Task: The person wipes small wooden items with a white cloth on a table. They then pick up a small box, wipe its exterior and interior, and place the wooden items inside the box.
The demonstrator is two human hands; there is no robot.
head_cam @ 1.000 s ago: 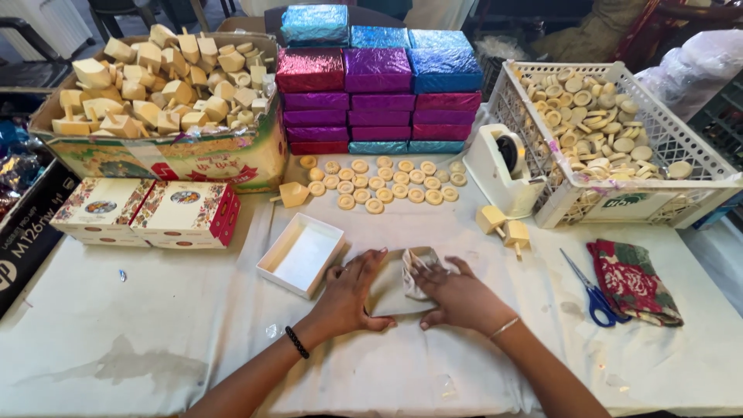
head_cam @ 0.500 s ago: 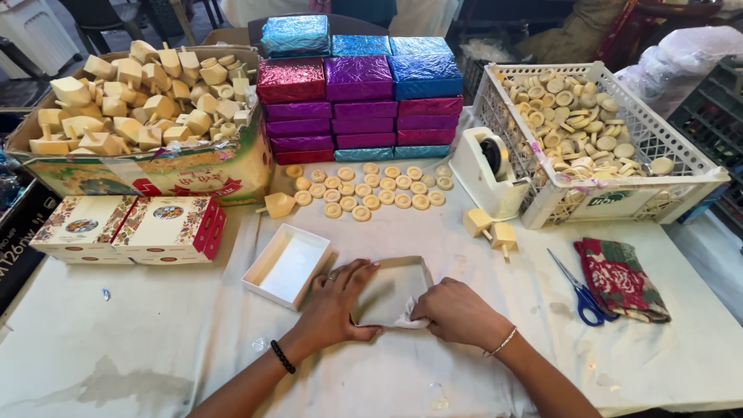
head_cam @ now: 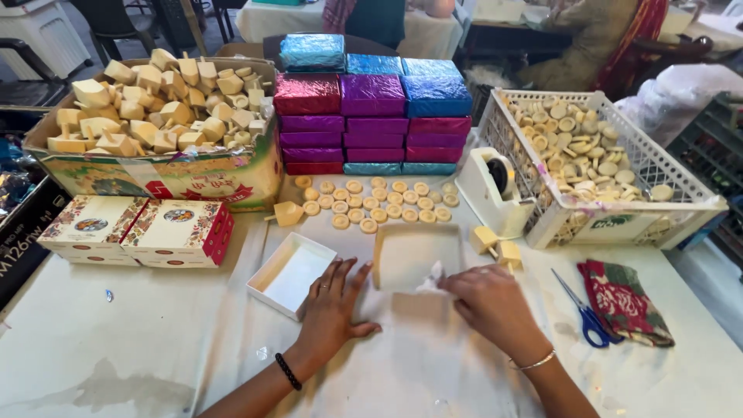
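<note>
White box (head_cam: 414,255) lies open; right hand (head_cam: 489,303) pinches its paper (head_cam: 433,280), left hand (head_cam: 331,303) flat, empty

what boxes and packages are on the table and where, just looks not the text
Foil-wrapped boxes: stacked at the back centre, flat, in red, purple and blue.
Cardboard carton: back left, green and red print, full of pale blocks.
Printed boxes: left edge, flat, white with red floral pattern.
Open white box: beside the left hand, empty.
Shallow tray box: centre, cream, by the right hand.
White crate: right, holding round pale discs.
</note>
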